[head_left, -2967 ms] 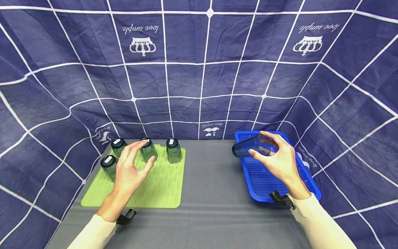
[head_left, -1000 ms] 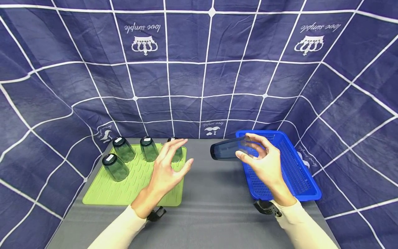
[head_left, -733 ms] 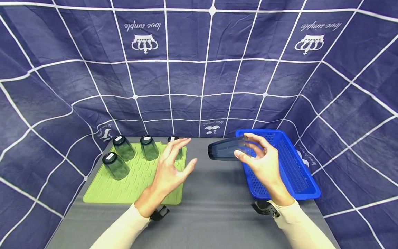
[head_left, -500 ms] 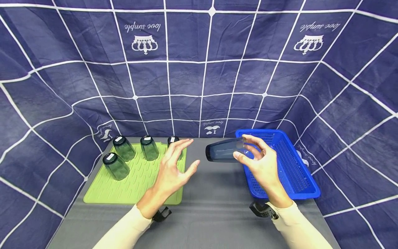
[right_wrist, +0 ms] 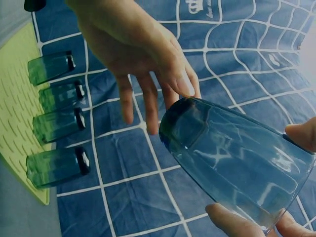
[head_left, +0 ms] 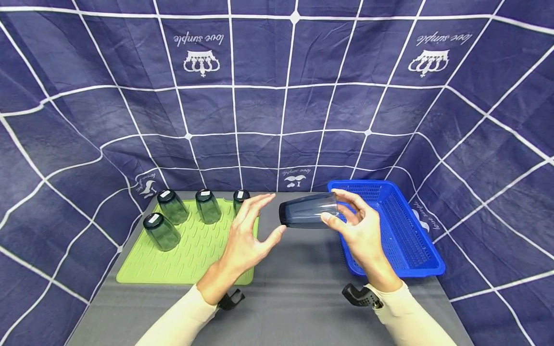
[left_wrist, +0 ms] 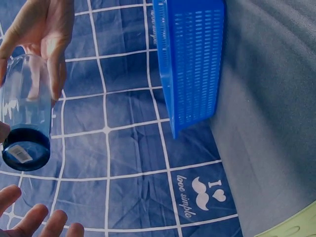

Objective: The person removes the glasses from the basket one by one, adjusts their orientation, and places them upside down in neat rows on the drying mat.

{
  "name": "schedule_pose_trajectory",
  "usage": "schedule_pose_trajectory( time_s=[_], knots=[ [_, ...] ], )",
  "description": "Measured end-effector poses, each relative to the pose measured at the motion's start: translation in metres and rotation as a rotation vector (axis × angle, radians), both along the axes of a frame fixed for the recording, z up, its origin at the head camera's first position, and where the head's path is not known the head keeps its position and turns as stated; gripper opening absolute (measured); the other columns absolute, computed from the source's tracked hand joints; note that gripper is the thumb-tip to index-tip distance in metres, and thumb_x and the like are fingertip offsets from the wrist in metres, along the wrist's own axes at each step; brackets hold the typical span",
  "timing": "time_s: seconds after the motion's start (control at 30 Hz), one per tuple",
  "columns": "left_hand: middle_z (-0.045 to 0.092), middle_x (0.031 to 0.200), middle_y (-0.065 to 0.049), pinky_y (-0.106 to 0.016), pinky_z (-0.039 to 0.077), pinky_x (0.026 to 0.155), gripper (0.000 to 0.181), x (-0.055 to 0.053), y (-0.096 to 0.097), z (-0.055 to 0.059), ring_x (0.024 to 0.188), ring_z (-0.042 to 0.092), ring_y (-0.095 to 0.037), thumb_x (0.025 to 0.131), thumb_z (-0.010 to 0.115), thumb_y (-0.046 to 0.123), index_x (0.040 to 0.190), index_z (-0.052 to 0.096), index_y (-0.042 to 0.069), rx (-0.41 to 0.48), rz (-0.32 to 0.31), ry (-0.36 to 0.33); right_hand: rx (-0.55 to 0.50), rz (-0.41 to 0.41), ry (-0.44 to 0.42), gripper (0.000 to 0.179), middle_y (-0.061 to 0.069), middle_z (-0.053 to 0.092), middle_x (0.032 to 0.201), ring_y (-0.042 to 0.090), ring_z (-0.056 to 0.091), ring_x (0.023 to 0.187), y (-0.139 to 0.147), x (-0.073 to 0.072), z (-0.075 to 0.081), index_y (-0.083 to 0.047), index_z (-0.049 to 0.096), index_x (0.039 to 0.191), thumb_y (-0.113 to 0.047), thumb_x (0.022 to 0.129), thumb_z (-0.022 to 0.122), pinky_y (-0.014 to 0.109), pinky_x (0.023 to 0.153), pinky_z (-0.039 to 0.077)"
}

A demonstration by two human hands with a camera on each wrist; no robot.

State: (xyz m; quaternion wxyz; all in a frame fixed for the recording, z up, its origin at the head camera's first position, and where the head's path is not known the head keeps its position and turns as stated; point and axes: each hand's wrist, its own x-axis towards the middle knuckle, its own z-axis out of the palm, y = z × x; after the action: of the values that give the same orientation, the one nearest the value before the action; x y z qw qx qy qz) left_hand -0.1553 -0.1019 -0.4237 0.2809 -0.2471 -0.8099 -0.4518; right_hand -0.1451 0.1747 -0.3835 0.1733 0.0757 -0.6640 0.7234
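A dark blue-tinted drinking glass (head_left: 308, 210) is held on its side in the air between both hands, its base toward the left. My right hand (head_left: 357, 228) grips it near the rim, thumb on the near side and fingers on the far side. Around the base end, my left hand (head_left: 248, 240) has its fingers and thumb spread apart. In the right wrist view the left thumb lies close to the base of the glass (right_wrist: 232, 158); whether it touches, I cannot tell. A label shows on the base of the glass (left_wrist: 22, 153) in the left wrist view.
A green ribbed mat (head_left: 186, 264) lies at the left, with several upside-down glasses (head_left: 207, 209) on its back and left part. At the right stands a blue perforated basket (head_left: 437, 266). A blue checked cloth (head_left: 277, 110) rises behind the grey table (head_left: 294, 298).
The right hand has carried the glass leftward from over the basket. My left hand has moved right from the mat toward the glass's base. The upside-down glasses stay in place.
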Motion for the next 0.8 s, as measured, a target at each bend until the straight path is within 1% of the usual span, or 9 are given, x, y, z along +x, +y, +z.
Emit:
schedule_pose_trajectory(
  time_s=[0.13, 0.2, 0.27, 0.4, 0.5, 0.67, 0.8],
  knots=[
    [0.069, 0.160, -0.004, -0.044, 0.066, 0.105, 0.076, -0.001, 0.002, 0.000, 0.141, 0.071, -0.024, 0.093, 0.095, 0.030, 0.164, 0.066, 0.024, 0.005, -0.010, -0.018, -0.049, 0.022, 0.003, 0.065, -0.001, 0.080, 0.137, 0.013, 0.073, 0.121, -0.003, 0.000, -0.001, 0.012, 0.071, 0.145, 0.022, 0.083, 0.082, 0.021, 0.101, 0.066],
    [0.069, 0.160, -0.004, -0.046, 0.068, 0.105, 0.078, -0.001, 0.003, 0.001, 0.140, 0.071, -0.025, 0.093, 0.095, 0.030, 0.164, 0.066, 0.024, 0.011, -0.019, -0.025, -0.075, 0.030, -0.002, 0.063, -0.001, 0.080, 0.138, 0.014, 0.072, 0.123, -0.004, 0.000, -0.002, 0.011, 0.071, 0.144, 0.023, 0.083, 0.081, 0.021, 0.099, 0.066],
    [0.068, 0.160, -0.004, -0.048, 0.069, 0.104, 0.079, -0.001, 0.004, 0.001, 0.140, 0.072, -0.026, 0.093, 0.096, 0.030, 0.165, 0.065, 0.024, 0.019, -0.030, -0.037, -0.093, 0.029, -0.016, 0.061, -0.001, 0.080, 0.138, 0.013, 0.072, 0.124, -0.006, -0.001, -0.002, 0.007, 0.074, 0.142, 0.022, 0.084, 0.080, 0.020, 0.100, 0.065],
    [0.068, 0.161, -0.006, -0.051, 0.070, 0.104, 0.081, -0.002, 0.006, 0.001, 0.139, 0.072, -0.028, 0.092, 0.096, 0.030, 0.166, 0.064, 0.024, 0.033, -0.050, -0.050, -0.137, 0.054, -0.070, 0.058, 0.000, 0.078, 0.135, 0.008, 0.076, 0.113, -0.008, 0.000, -0.002, -0.005, 0.078, 0.139, 0.021, 0.087, 0.079, 0.020, 0.089, 0.068],
    [0.068, 0.160, -0.007, -0.050, 0.070, 0.104, 0.083, -0.003, 0.008, 0.001, 0.137, 0.073, -0.026, 0.092, 0.097, 0.029, 0.167, 0.062, 0.024, 0.044, -0.064, -0.056, -0.183, 0.092, -0.099, 0.057, 0.001, 0.076, 0.132, 0.009, 0.081, 0.104, -0.010, 0.000, -0.003, -0.009, 0.078, 0.138, 0.021, 0.089, 0.076, 0.023, 0.080, 0.070],
    [0.068, 0.160, -0.005, -0.045, 0.071, 0.104, 0.087, -0.005, 0.011, 0.000, 0.137, 0.074, -0.024, 0.090, 0.099, 0.028, 0.169, 0.060, 0.024, 0.067, -0.090, -0.059, -0.258, 0.149, -0.113, 0.055, 0.003, 0.076, 0.131, 0.011, 0.084, 0.103, -0.012, -0.001, -0.004, -0.009, 0.076, 0.139, 0.020, 0.092, 0.072, 0.026, 0.082, 0.071],
    [0.068, 0.160, -0.004, -0.041, 0.071, 0.103, 0.090, -0.006, 0.013, 0.000, 0.137, 0.074, -0.024, 0.089, 0.100, 0.027, 0.169, 0.059, 0.023, 0.085, -0.100, -0.054, -0.279, 0.167, -0.144, 0.052, 0.004, 0.074, 0.131, 0.010, 0.082, 0.101, -0.014, -0.004, -0.006, -0.011, 0.074, 0.137, 0.017, 0.094, 0.071, 0.025, 0.080, 0.071]
  ],
)
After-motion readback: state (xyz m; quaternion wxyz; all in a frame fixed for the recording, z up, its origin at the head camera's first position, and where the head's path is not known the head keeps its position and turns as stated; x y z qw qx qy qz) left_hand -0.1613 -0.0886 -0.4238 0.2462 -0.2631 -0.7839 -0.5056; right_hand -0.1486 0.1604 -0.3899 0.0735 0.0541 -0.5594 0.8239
